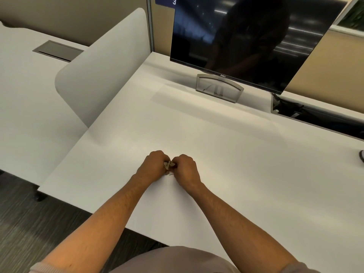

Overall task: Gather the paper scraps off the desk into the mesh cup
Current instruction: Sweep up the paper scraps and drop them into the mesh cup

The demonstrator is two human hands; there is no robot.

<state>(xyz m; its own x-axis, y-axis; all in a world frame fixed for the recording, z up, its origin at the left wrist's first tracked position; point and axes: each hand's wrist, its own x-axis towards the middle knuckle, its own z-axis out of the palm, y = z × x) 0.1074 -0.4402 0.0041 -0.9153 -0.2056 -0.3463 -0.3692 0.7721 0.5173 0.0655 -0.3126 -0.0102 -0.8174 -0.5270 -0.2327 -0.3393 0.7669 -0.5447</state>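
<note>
Centrally, 2 hands meet over the white desk (pixel 226 154): left hand (pixel 152 166) and right hand (pixel 186 169), fingers curled, jointly grip a crumpled wad of paper scraps (pixel 169 165) between them. A dark monitor (pixel 246 40) stands on the desk behind, well apart.

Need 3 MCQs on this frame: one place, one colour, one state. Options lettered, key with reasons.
1. Where is the paper wad?
A. beside the monitor stand
B. between both hands, above the desk's near part
C. on the floor

2. What colour is the desk?
A. black
B. white
C. green

3. What state is the monitor in?
A. dark screen
B. showing a spreadsheet
C. lying face down

Key: 1 B, the left hand and right hand both pinch it; 2 B, the top is plain white; 3 A, the upright screen shows only reflections.
</note>
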